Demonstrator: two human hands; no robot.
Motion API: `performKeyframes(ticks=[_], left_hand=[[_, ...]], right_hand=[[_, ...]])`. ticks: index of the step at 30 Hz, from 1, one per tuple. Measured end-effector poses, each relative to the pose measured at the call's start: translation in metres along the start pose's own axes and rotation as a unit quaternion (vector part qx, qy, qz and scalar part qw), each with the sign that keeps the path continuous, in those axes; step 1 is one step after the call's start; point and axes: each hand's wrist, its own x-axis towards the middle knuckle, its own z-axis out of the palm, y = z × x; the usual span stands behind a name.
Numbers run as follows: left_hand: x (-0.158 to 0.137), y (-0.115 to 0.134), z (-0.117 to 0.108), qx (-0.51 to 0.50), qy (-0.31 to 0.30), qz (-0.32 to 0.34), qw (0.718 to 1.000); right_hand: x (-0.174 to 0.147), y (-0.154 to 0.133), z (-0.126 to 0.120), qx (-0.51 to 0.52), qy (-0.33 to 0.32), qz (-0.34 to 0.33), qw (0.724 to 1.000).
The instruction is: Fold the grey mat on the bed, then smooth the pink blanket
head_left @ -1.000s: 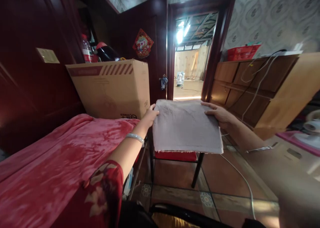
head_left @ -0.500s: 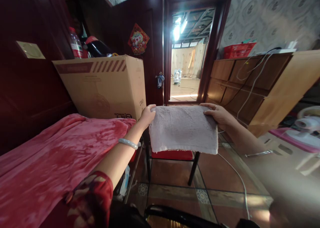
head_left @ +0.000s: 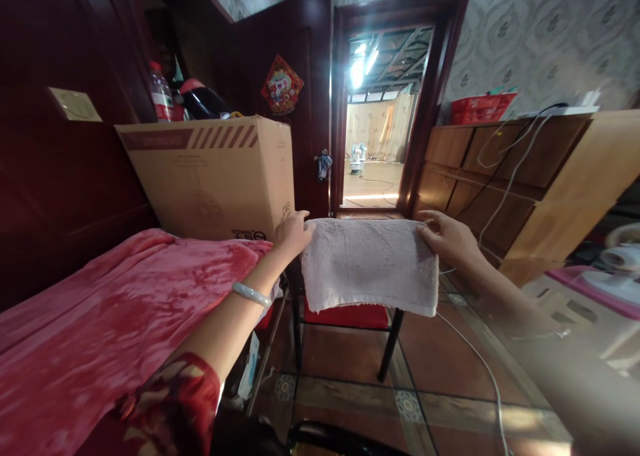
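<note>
The cloth [head_left: 370, 266] was found between the person's two hands, above and in front of a red-seated chair [head_left: 345, 317]. The left hand [head_left: 293, 236] had its grip closed on the upper left corner, fingertips bent over the edge. The right hand [head_left: 453, 239] had its grip all but closed at the upper right corner, thumb and forefinger pinching the fabric between them. Firmness of hold could not be determined for either.

Holding opposite corners appeared to keep the top edge straight and nearly level, while the rest hung by its own weight. The lower edge was ragged and bowed upward at mid-span. A corner pinch was judged adequate, the cloth being seemingly light and soft. Whether it touched the chair could not be told, since it hid that part.

To the left, a pink blanket [head_left: 115, 289] lay loosely spread, with a box [head_left: 200, 176] beyond it. The box evidently doubled as a shelf, a bottle [head_left: 162, 103] standing on top. To the right, a cabinet [head_left: 575, 186] bore a red basket [head_left: 483, 108]. A pale cord [head_left: 493, 376] ran along the floor [head_left: 345, 353] beside the chair, well below the right hand.
</note>
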Motion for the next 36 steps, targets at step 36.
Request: performKeyframes(ticks=[36], left_hand=[[-0.014, -0.01, 0.014, 0.067, -0.106, 0.261, 0.957]], right_hand=[[-0.004, 0.011, 0.01, -0.111, -0.191, -0.279, 0.935]])
